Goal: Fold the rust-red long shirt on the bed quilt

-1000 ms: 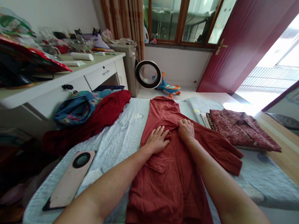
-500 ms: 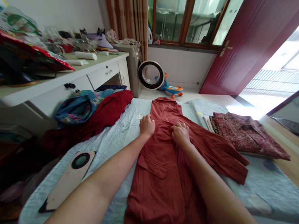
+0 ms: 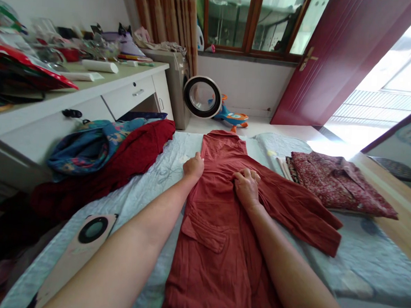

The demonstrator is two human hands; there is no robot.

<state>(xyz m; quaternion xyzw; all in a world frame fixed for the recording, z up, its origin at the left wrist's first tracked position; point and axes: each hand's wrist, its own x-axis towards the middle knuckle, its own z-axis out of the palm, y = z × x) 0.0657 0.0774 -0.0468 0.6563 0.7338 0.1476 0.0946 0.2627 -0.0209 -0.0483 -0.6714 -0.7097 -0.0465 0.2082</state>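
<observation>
A long rust-red coat (image 3: 211,222) lies lengthwise on the pale blue quilted cover (image 3: 162,184), its collar at the far end. One sleeve reaches out to the right, and a flap pocket shows on the near part. At the coat's left edge, my left hand (image 3: 193,166) is closed with the fabric pinched in its fingers. My right hand (image 3: 248,187) grips the cloth near the base of the sleeve, fingers curled into it. The fabric between the two hands lies fairly flat, with small creases.
Folded patterned red clothes (image 3: 339,183) sit at the right. To the left are a dark red garment (image 3: 139,154), a blue floral cloth (image 3: 87,149) and a phone (image 3: 77,257) beside my left forearm. A cluttered desk (image 3: 122,81) and a washing machine with its door (image 3: 202,97) open stand beyond.
My left hand has shifted slightly left with the coat's edge in its fingers. The right hand keeps its hold. The whole view has turned a little, so the desk and phone appear farther left.
</observation>
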